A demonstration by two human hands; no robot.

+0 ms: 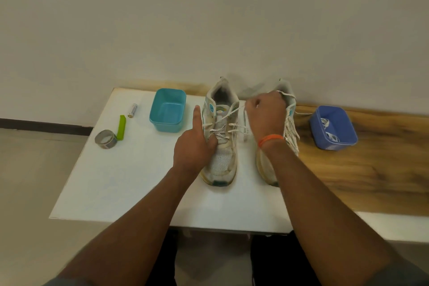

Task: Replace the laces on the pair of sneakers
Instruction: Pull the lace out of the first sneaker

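1. A plain indoor room, its exact kind unclear: a bare pale wall (209,18) with a dark skirting board (44,124)
2. A white tabletop (120,181) beside a wood-grain counter (371,169)

A white desk (130,181) fills the frame's centre. On it, left to right: a tape roll (106,139), a green clip (121,127), a battery (132,110), a teal tub (168,113) and two worn sneakers (221,137). Right of centre on the wooden surface (371,169) sits a blue tub (333,128) holding laces (329,130).
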